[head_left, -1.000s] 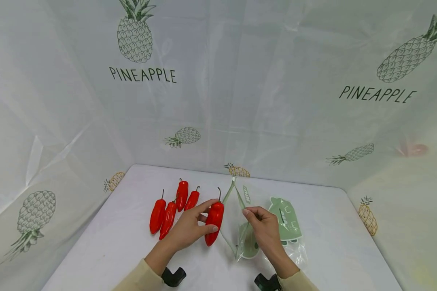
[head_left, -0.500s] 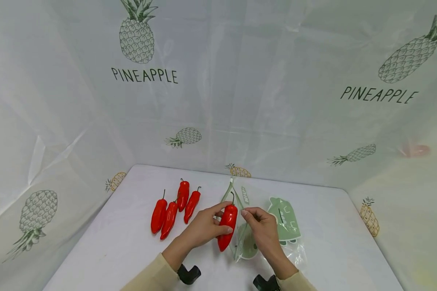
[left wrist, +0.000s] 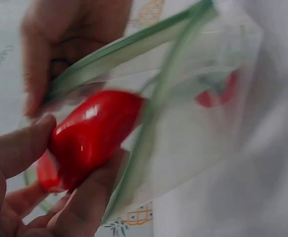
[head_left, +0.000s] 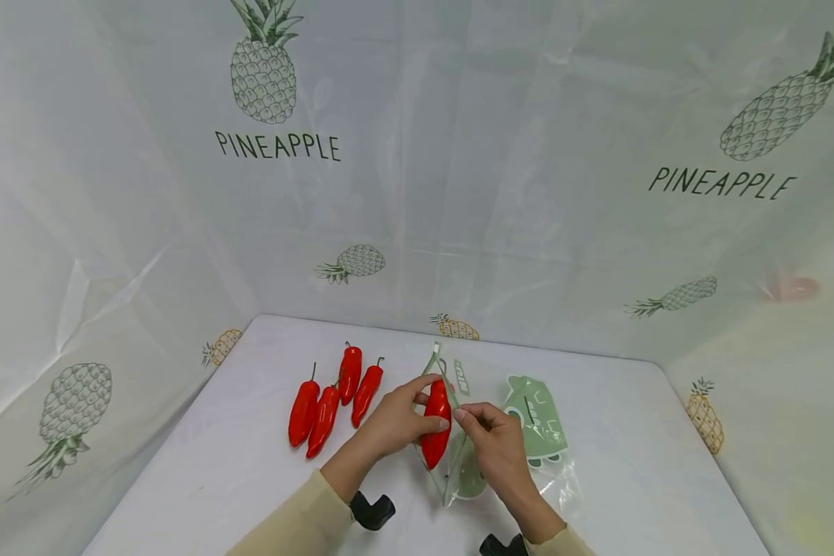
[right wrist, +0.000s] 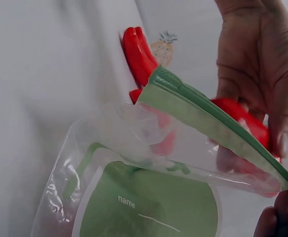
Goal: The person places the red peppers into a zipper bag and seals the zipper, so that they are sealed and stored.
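Observation:
My left hand (head_left: 399, 417) holds a red chili pepper (head_left: 436, 428) between thumb and fingers, stem pointing away. The pepper's stem end is within the spread mouth of a clear zip bag (left wrist: 198, 143), behind its green zip edge in the left wrist view. My right hand (head_left: 496, 444) pinches the bag's near-right rim and keeps the mouth apart. Through the plastic shows a red shape (left wrist: 219, 94); whether it is inside or behind, I cannot tell. A green label reading "name" (right wrist: 148, 202) is printed on the bag.
Several red chili peppers (head_left: 323, 421) lie to the left on the white table (head_left: 201, 471). Right of the bag is a green cartoon print (head_left: 542, 421) with clear plastic around it. A pineapple-patterned sheet (head_left: 417, 193) hangs behind the table.
My left hand has moved right with the pepper, bringing its stem end into the bag's mouth. The right hand keeps hold of the rim and has shifted slightly left and down.

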A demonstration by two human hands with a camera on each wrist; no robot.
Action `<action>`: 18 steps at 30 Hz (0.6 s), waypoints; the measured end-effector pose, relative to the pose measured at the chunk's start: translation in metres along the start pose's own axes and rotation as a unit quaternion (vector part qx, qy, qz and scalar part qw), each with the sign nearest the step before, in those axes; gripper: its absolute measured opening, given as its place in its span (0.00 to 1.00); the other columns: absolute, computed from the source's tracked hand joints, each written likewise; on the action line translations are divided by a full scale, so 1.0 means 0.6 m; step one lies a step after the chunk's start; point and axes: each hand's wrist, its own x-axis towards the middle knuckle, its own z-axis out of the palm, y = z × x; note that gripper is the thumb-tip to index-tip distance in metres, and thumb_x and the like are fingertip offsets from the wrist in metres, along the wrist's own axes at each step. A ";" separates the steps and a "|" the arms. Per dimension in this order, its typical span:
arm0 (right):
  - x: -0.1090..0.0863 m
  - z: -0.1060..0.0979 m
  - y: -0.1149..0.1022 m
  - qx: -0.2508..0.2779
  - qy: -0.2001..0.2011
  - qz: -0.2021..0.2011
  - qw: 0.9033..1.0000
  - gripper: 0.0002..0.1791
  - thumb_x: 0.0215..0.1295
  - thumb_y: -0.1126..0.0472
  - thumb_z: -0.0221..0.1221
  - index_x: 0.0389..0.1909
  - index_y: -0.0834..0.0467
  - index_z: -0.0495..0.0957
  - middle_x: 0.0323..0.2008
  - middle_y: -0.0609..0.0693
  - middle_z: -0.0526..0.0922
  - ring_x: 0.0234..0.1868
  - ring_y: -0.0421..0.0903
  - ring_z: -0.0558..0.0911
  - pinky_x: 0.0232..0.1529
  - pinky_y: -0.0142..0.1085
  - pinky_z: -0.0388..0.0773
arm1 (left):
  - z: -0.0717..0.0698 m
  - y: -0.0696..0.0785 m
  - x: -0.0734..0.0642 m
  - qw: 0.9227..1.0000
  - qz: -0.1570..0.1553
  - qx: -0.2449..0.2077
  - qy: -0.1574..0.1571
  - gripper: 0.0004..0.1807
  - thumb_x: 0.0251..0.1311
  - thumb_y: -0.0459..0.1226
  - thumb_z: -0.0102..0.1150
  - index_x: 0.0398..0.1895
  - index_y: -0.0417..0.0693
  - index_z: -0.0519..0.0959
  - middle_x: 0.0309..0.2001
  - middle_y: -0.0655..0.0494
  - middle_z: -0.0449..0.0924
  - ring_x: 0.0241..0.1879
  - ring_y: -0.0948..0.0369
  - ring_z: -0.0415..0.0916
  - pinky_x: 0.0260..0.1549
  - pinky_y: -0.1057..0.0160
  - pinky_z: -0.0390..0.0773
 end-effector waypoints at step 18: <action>-0.004 -0.005 -0.014 0.022 0.016 0.000 1.000 0.05 0.67 0.62 0.71 0.38 0.59 0.90 0.34 0.50 0.89 0.34 0.39 0.79 0.33 0.28 0.76 | 0.045 -0.022 0.007 0.990 0.040 0.119 0.067 0.41 0.61 0.36 0.75 0.77 0.50 0.70 0.64 0.41 0.81 0.56 0.44 0.82 0.39 0.46 0.91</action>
